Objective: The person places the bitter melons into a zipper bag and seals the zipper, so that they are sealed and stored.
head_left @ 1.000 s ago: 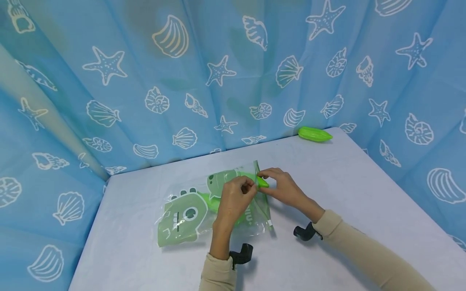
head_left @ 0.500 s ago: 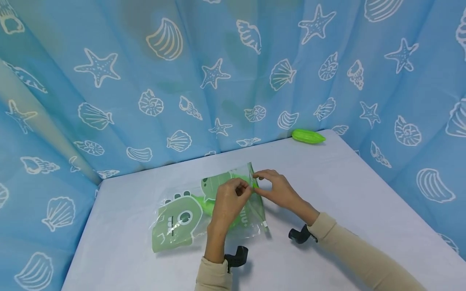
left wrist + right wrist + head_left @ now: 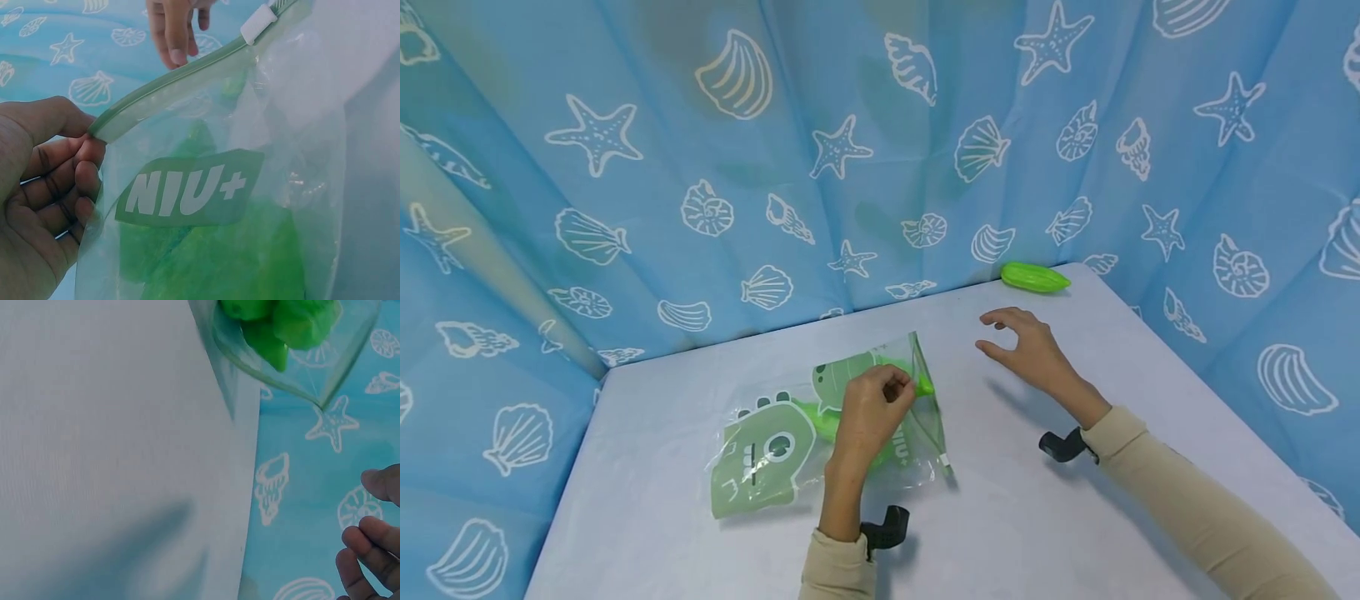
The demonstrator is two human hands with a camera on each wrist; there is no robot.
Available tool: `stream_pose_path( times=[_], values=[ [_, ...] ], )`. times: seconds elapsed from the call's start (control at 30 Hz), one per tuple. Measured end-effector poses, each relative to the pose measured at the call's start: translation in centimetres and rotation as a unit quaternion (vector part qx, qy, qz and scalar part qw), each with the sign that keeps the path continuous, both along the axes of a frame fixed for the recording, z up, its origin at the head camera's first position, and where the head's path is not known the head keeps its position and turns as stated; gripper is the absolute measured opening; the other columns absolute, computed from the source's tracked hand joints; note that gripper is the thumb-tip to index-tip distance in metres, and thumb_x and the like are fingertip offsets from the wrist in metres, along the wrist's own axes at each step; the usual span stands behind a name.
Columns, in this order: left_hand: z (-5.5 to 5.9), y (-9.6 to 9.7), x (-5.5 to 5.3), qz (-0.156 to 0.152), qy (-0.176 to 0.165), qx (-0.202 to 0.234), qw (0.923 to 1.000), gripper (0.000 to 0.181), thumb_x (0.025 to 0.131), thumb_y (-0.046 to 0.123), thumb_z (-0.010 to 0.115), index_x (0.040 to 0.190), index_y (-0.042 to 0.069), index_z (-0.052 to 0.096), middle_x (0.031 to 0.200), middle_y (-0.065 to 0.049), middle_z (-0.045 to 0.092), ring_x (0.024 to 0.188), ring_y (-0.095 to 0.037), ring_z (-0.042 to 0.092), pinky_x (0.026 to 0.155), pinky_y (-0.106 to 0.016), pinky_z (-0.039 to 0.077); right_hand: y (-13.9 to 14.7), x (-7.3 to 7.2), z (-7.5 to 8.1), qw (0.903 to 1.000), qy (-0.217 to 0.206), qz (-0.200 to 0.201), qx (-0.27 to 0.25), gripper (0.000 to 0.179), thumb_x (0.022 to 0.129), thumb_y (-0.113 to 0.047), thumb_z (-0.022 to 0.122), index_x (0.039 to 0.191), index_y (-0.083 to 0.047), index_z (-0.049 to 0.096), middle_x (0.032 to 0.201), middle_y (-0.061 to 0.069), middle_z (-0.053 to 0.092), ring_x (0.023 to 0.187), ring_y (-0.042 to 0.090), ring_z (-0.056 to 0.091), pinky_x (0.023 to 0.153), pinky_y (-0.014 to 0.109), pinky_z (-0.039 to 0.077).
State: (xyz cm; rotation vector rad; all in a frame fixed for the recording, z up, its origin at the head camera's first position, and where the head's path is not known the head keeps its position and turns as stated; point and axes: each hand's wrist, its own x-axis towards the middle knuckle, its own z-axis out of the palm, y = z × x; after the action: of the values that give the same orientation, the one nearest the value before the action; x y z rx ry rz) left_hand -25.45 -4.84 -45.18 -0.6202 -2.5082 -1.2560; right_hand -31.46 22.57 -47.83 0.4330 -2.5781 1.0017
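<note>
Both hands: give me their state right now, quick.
Left hand: closed, pinching the clear zip bag by its green-edged opening.
Right hand: open, holding nothing, apart from the bag.

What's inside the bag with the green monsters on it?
Bright green things are inside the see-through bag. The printed pictures and left hand hide parts, so I can't count them.

Bag (image 3: 767, 458): lay on the left part of the table (image 3: 985, 533), its mouth toward the right edge.
Pieces (image 3: 306, 325): were inside the bag.
Loose piece (image 3: 1035, 278): lay at the far right corner.
Curtain (image 3: 850, 208): hung behind the far edge.
</note>
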Motion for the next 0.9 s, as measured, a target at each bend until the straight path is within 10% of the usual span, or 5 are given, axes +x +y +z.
stream_pose_path(
  times=[0.6,0.9],
  values=[
    [-0.3,-0.6,-0.4,0.006,-0.004,0.009,0.9999,0.004,0.091,0.009,0.070,0.087,0.007,0.072,0.079,0.002,0.064,0.068,-0.008,0.057,0.061,-0.023,0.051,6.9,-7.3,-0.6,0.9889,-0.072,-0.109,0.070,0.053,0.093,-0.024,0.071,0.136,0.003,0.054,0.142,0.026,0.047,0.131,0.046,0.035,0.093,0.063,0.026],
    [-0.2,-0.5,-0.2,-0.004,-0.012,0.006,0.9999,0.004,0.092,0.010,0.069,0.088,0.008,0.071,0.079,0.003,0.063,0.068,-0.008,0.057,0.061,-0.023,0.051,8.5,-8.7,-1.7,0.9819,-0.100,-0.144,0.072,0.056,0.093,-0.024,0.070,0.139,0.002,0.050,0.145,0.027,0.042,0.132,0.047,0.031,0.095,0.064,0.023]
  ],
)
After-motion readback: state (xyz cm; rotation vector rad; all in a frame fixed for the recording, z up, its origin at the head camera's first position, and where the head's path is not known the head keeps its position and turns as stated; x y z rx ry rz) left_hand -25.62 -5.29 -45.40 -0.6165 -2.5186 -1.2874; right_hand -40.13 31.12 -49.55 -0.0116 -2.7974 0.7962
